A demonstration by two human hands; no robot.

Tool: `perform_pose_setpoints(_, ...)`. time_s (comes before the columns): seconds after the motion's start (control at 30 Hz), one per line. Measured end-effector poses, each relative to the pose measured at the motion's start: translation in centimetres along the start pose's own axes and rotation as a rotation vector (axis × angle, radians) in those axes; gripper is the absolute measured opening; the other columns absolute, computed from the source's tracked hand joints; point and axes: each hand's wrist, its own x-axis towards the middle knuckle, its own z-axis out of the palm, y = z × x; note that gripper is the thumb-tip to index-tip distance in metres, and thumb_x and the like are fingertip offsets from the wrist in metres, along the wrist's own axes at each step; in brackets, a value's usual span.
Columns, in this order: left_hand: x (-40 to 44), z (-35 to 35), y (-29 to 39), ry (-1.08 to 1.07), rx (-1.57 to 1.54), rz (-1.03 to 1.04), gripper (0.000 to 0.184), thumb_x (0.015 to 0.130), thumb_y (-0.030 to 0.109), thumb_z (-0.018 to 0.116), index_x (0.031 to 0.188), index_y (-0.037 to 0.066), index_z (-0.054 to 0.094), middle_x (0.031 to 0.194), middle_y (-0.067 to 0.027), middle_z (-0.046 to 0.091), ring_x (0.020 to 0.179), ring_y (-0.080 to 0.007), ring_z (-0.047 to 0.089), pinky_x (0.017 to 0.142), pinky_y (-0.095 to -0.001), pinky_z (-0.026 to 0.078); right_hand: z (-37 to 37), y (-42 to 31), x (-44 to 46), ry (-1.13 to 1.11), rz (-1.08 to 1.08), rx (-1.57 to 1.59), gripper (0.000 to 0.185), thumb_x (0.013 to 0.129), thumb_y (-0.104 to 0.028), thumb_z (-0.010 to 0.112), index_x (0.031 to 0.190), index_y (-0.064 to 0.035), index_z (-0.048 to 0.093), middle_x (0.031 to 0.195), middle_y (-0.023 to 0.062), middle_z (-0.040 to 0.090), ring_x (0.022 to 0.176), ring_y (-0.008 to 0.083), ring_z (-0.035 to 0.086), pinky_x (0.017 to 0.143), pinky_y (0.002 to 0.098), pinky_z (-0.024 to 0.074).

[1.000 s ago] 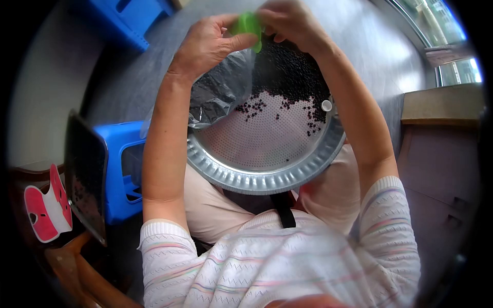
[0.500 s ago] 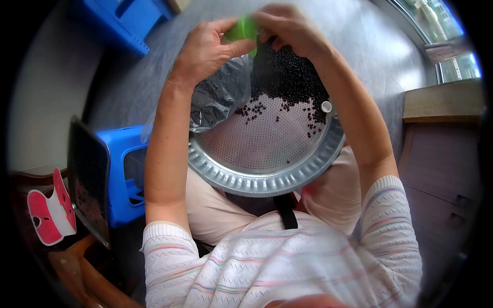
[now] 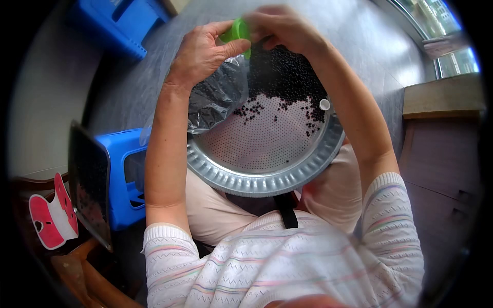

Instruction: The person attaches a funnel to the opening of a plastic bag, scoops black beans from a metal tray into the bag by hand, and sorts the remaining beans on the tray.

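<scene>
My left hand (image 3: pixel 201 54) is closed around a bright green plastic funnel (image 3: pixel 237 35), thumb and fingers on either side of it. Under that hand a clear plastic bag (image 3: pixel 218 97) hangs over the left part of a round metal tray (image 3: pixel 257 185) with a perforated base and fluted rim. Small black bead-like pieces (image 3: pixel 287 72) cover the tray's far side, with a few scattered toward its middle. Just right of the funnel, above the black pieces, is my right hand (image 3: pixel 290 28). Its fingers are smeared by motion, so anything in them is hidden.
The tray rests over the person's legs. A small white cap-like piece (image 3: pixel 324 104) is at its right rim. To the left are a blue stool (image 3: pixel 120 179), a dark flat panel (image 3: pixel 88 179) and a pink-and-white item (image 3: pixel 49 220). Another blue stool (image 3: pixel 123 25) stands farther back; a wooden cabinet (image 3: pixel 436 154) is right.
Both hands and the funnel have shifted very slightly left in view. My right hand's fingers are blurred beside the funnel. The black pieces look about the same.
</scene>
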Motion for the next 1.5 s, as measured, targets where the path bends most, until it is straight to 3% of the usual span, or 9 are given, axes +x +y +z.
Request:
perform_pose_setpoints(0.17, 0.3, 0.0, -1.2, 0.032, 0.008, 0.084, 0.040, 0.081, 0.030, 0.070, 0.111, 0.004, 0.065, 0.090, -0.0044, 0.068, 0.083, -0.0109, 0.062, 0.077, -0.0256, 0.048, -0.7, 1.5, 1.0, -0.065, -0.093, 0.003, 0.029, 0.090, -0.027, 0.059, 0.100, 0.0006, 0.062, 0.078, 0.0065, 0.065, 0.060, 0.0103, 0.060, 0.049, 0.0220, 0.0502)
perform_pose_setpoints(0.43, 0.3, 0.0, -1.0, -0.014, -0.016, 0.000, 0.041, 0.084, 0.032, 0.067, 0.112, 0.003, 0.063, 0.091, -0.0036, 0.067, 0.084, -0.0098, 0.059, 0.079, -0.0244, 0.047, -0.5, 1.7, 1.5, -0.053, -0.221, -0.316, 0.025, 0.089, -0.027, 0.061, 0.094, -0.0024, 0.061, 0.074, 0.0038, 0.062, 0.059, 0.0110, 0.059, 0.046, 0.0247, 0.0475)
perform_pose_setpoints(0.53, 0.2, 0.0, -1.0, 0.007, -0.082, 0.020, 0.042, 0.084, 0.034, 0.067, 0.111, 0.003, 0.064, 0.090, -0.0032, 0.067, 0.082, -0.0102, 0.060, 0.077, -0.0248, 0.048, -0.5, 3.4, 2.2, -0.016, -0.310, -0.094, 0.033, 0.083, -0.024, 0.067, 0.103, 0.0018, 0.065, 0.086, 0.0113, 0.068, 0.074, 0.0148, 0.067, 0.063, 0.0256, 0.0569)
perform_pose_setpoints(0.87, 0.1, 0.1, -0.8, 0.019, -0.110, 0.044, 0.039, 0.085, 0.032, 0.065, 0.110, 0.003, 0.064, 0.089, -0.0023, 0.066, 0.081, -0.0089, 0.059, 0.077, -0.0238, 0.048, -0.7, 3.5, 0.6, -0.088, -0.283, 0.028, 0.034, 0.088, -0.026, 0.062, 0.107, 0.0021, 0.062, 0.087, 0.0099, 0.067, 0.075, 0.0141, 0.066, 0.061, 0.0241, 0.0571)
perform_pose_setpoints(0.97, 0.1, -0.3, -0.6, -0.052, -0.135, -0.043, 0.043, 0.086, 0.026, 0.065, 0.119, -0.001, 0.057, 0.102, -0.0049, 0.064, 0.093, -0.0094, 0.058, 0.088, -0.0233, 0.044, -1.1, 4.3, 0.9, -0.134, -0.306, 0.064, 0.032, 0.089, -0.025, 0.061, 0.106, 0.0020, 0.062, 0.087, 0.0095, 0.067, 0.076, 0.0139, 0.066, 0.063, 0.0246, 0.0571)
perform_pose_setpoints(1.07, 0.2, -0.3, -0.8, -0.044, -0.151, -0.035, 0.042, 0.086, 0.025, 0.065, 0.119, -0.001, 0.057, 0.102, -0.0044, 0.064, 0.093, -0.0090, 0.058, 0.088, -0.0229, 0.044, -1.1, 4.2, 0.7, -0.128, -0.305, 0.012, 0.031, 0.090, -0.025, 0.060, 0.105, 0.0016, 0.063, 0.086, 0.0088, 0.067, 0.076, 0.0136, 0.066, 0.062, 0.0244, 0.0565)
perform_pose_setpoints(1.27, 0.3, -0.3, -0.8, -0.070, -0.157, -0.014, 0.041, 0.087, 0.024, 0.065, 0.119, 0.000, 0.058, 0.101, -0.0034, 0.064, 0.093, -0.0088, 0.057, 0.088, -0.0233, 0.044, -1.2, 3.9, 0.5, -0.150, -0.284, 0.145, 0.028, 0.091, -0.025, 0.058, 0.104, -0.0007, 0.064, 0.083, 0.0050, 0.066, 0.072, 0.0100, 0.065, 0.054, 0.0191, 0.0517)
perform_pose_setpoints(1.33, 0.2, 0.1, -1.1, -0.025, -0.148, 0.023, 0.036, 0.088, 0.027, 0.064, 0.112, 0.001, 0.062, 0.094, -0.0022, 0.065, 0.085, -0.0080, 0.058, 0.080, -0.0228, 0.046, -0.9, 3.8, 0.7, -0.168, -0.278, 0.114, 0.028, 0.091, -0.026, 0.058, 0.103, -0.0014, 0.064, 0.082, 0.0040, 0.066, 0.070, 0.0089, 0.064, 0.052, 0.0173, 0.0498)
perform_pose_setpoints(1.5, 0.0, -0.4, -0.7, -0.052, -0.219, 0.027, 0.032, 0.089, 0.026, 0.062, 0.107, 0.000, 0.064, 0.091, -0.0014, 0.066, 0.082, -0.0077, 0.057, 0.078, -0.0229, 0.046, -0.9, 5.0, 2.6, -0.213, -0.359, 0.132, 0.033, 0.090, -0.028, 0.060, 0.103, 0.0015, 0.063, 0.080, 0.0058, 0.066, 0.068, 0.0108, 0.064, 0.056, 0.0206, 0.0528)
